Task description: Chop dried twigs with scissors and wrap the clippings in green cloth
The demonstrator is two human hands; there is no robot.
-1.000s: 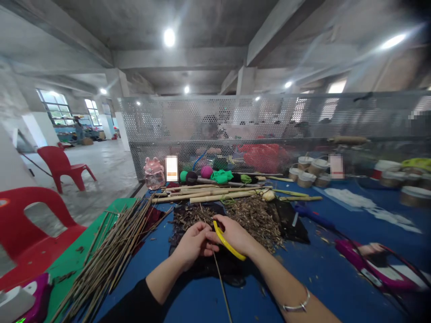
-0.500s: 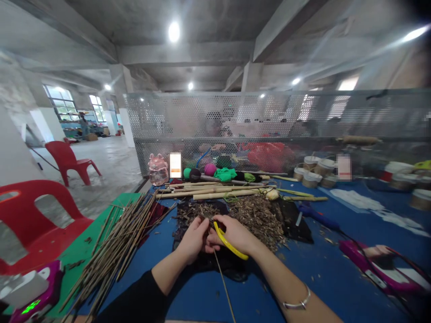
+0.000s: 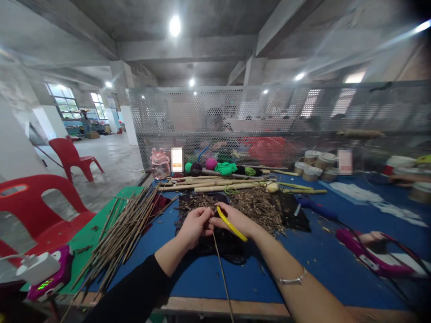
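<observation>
My left hand [image 3: 195, 225] and my right hand [image 3: 235, 219] meet over a black cloth [image 3: 222, 246] on the blue table [image 3: 323, 255]. The left hand's fingers pinch a thin stick [image 3: 220, 273] that runs toward me past the table's edge. The right hand is closed on a yellow-handled cutter [image 3: 231, 224], its tip at the stick by the left fingers. Just beyond both hands lies a pile of brown chips [image 3: 256, 207].
A bundle of long thin sticks [image 3: 121, 237] lies at the left on a green mat. Bamboo poles [image 3: 218, 185], yarn balls and lidded tubs [image 3: 314, 167] stand behind. A pink tool [image 3: 367, 258] lies right; red chairs [image 3: 37, 211] left. A mesh screen [image 3: 269, 121] backs the table.
The view has tilted down and back a little, so the table's front edge now shows. Both hands stay together on the stick and cutter.
</observation>
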